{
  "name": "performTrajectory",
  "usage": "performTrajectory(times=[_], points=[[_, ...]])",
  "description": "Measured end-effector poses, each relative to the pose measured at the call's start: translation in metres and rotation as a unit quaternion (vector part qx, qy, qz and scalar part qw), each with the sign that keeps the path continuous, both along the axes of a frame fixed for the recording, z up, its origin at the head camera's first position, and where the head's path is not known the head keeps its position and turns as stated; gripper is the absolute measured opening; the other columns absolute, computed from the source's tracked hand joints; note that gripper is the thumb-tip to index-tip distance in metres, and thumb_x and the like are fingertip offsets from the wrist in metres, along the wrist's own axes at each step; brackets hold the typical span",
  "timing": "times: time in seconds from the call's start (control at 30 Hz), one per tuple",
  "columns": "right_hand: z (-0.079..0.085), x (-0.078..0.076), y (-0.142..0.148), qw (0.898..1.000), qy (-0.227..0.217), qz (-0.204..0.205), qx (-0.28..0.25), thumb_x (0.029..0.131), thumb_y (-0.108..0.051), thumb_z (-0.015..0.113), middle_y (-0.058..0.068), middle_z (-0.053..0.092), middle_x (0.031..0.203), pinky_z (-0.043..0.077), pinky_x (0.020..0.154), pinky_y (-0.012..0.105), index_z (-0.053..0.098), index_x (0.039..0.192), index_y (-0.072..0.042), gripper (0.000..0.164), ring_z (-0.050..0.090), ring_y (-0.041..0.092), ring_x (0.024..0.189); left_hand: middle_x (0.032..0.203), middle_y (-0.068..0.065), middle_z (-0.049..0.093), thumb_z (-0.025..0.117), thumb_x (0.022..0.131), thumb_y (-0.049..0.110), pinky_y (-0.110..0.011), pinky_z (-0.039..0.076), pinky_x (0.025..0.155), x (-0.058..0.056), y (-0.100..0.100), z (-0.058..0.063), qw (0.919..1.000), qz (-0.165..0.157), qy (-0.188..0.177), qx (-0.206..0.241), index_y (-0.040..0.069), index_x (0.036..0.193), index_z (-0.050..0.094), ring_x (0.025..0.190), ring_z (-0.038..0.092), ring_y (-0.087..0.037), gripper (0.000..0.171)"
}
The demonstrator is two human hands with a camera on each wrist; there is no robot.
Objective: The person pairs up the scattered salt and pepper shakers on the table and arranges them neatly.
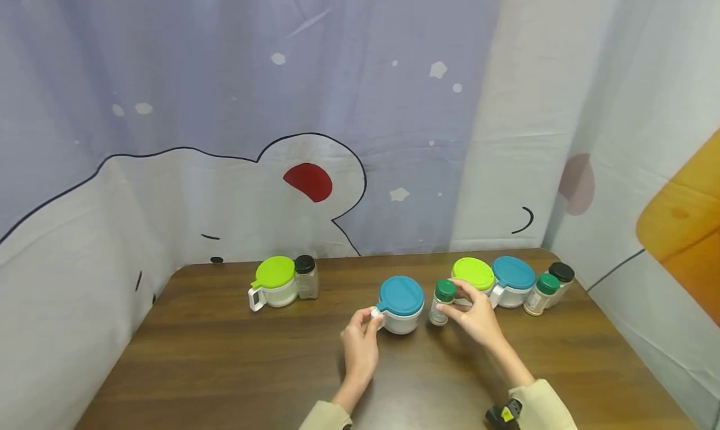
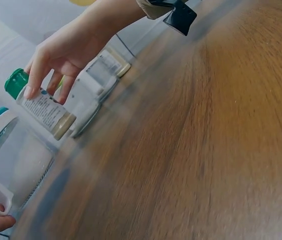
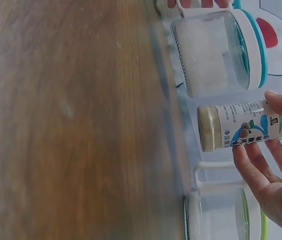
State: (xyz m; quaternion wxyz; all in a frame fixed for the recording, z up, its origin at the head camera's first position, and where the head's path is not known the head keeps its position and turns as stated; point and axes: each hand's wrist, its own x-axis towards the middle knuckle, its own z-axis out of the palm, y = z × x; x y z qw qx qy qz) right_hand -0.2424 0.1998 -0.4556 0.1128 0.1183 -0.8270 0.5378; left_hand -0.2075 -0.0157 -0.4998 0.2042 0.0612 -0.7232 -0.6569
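Observation:
My left hand (image 1: 360,349) grips the white handle of a clear jar with a blue lid (image 1: 401,297); whether the jar's base touches the table cannot be told. Beside it, my right hand (image 1: 478,316) holds a small spice bottle (image 1: 439,310) with a green cap between thumb and fingers. In the right wrist view, the bottle (image 3: 241,125) has a printed label and pale powder at its bottom. Its base hangs a little above the table. Just behind the right hand stands a jar with a lime-green lid (image 1: 474,272), partly covered by the fingers.
At the right back are another blue-lidded jar (image 1: 513,280), a second green-capped bottle (image 1: 541,294) and a black-capped bottle (image 1: 561,281). On the left stand a lime-lidded jar (image 1: 275,281) and a black-capped bottle (image 1: 306,277). A printed curtain (image 1: 225,199) hangs behind the wooden table (image 1: 225,367).

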Motion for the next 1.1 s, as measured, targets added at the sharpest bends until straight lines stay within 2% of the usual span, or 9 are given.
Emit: performTrajectory(times=[0.03, 0.1, 0.27, 0.4, 0.67, 0.77, 0.97, 1.1], points=[[0.005, 0.003, -0.003, 1.0, -0.001, 0.001, 0.003, 0.077, 0.001, 0.076, 0.025, 0.065, 0.111, 0.057, 0.085, 0.043, 0.055, 0.124, 0.006, 0.052, 0.059, -0.002, 0.093, 0.103, -0.022, 0.071, 0.067, 0.088, 0.008, -0.034, 0.058, 0.081, 0.0, -0.002, 0.0, 1.0, 0.003, -0.002, 0.0, -0.004, 0.1, 0.066, 0.098, 0.07, -0.031, 0.017], [0.003, 0.001, -0.005, 1.0, 0.001, 0.006, 0.004, 0.078, -0.002, 0.077, 0.022, 0.066, 0.11, 0.057, 0.084, 0.041, 0.056, 0.124, 0.004, 0.051, 0.06, -0.002, 0.093, 0.102, -0.021, 0.071, 0.067, 0.088, 0.008, -0.034, 0.058, 0.081, -0.001, -0.005, 0.0, 1.0, 0.005, -0.003, -0.001, -0.003, 0.1, 0.066, 0.098, 0.07, -0.03, 0.016], [-0.024, -0.017, -0.002, 1.0, 0.012, 0.015, 0.0, 0.077, -0.008, 0.08, 0.016, 0.068, 0.109, 0.058, 0.079, 0.03, 0.057, 0.125, -0.004, 0.053, 0.061, -0.002, 0.093, 0.101, -0.021, 0.072, 0.067, 0.088, 0.008, -0.035, 0.058, 0.081, -0.002, -0.011, -0.001, 0.9999, 0.011, -0.001, -0.007, -0.004, 0.1, 0.066, 0.097, 0.07, -0.03, 0.017], [-0.02, -0.017, -0.01, 1.0, 0.012, 0.019, -0.002, 0.077, -0.003, 0.078, 0.018, 0.068, 0.109, 0.058, 0.081, 0.035, 0.057, 0.125, -0.001, 0.053, 0.062, 0.004, 0.095, 0.102, -0.022, 0.071, 0.067, 0.088, 0.008, -0.035, 0.058, 0.081, -0.004, -0.014, -0.001, 0.9998, 0.019, -0.002, -0.008, -0.004, 0.1, 0.066, 0.097, 0.07, -0.031, 0.017], [0.005, -0.005, -0.029, 0.999, 0.021, 0.035, -0.001, 0.076, 0.005, 0.076, 0.023, 0.068, 0.105, 0.058, 0.081, 0.041, 0.057, 0.119, 0.006, 0.048, 0.065, 0.014, 0.093, 0.101, -0.021, 0.071, 0.068, 0.088, 0.008, -0.035, 0.058, 0.079, -0.007, -0.02, -0.001, 0.9993, 0.032, -0.015, -0.01, -0.004, 0.101, 0.067, 0.095, 0.071, -0.03, 0.018], [0.007, -0.006, -0.032, 0.999, 0.027, 0.04, -0.004, 0.075, 0.005, 0.076, 0.023, 0.068, 0.103, 0.058, 0.081, 0.041, 0.058, 0.118, 0.006, 0.047, 0.065, 0.016, 0.092, 0.102, -0.022, 0.071, 0.067, 0.088, 0.008, -0.036, 0.058, 0.079, -0.008, -0.022, -0.001, 0.9991, 0.038, -0.018, -0.013, -0.004, 0.101, 0.067, 0.095, 0.071, -0.031, 0.018], [0.005, -0.011, -0.037, 0.998, 0.032, 0.053, -0.014, 0.075, 0.004, 0.077, 0.023, 0.068, 0.104, 0.059, 0.077, 0.031, 0.058, 0.118, 0.006, 0.047, 0.065, 0.021, 0.093, 0.101, -0.023, 0.071, 0.067, 0.088, 0.006, -0.038, 0.058, 0.08, -0.011, -0.026, 0.0, 0.9987, 0.049, -0.015, -0.001, -0.005, 0.1, 0.067, 0.095, 0.07, -0.033, 0.017], [0.004, -0.015, -0.04, 0.998, 0.028, 0.056, -0.016, 0.075, 0.005, 0.076, 0.024, 0.067, 0.107, 0.059, 0.079, 0.037, 0.057, 0.119, 0.006, 0.048, 0.065, 0.025, 0.096, 0.101, -0.023, 0.071, 0.066, 0.088, 0.004, -0.038, 0.058, 0.08, -0.013, -0.027, 0.0, 0.9984, 0.054, -0.015, 0.009, -0.005, 0.1, 0.067, 0.095, 0.07, -0.033, 0.015]])
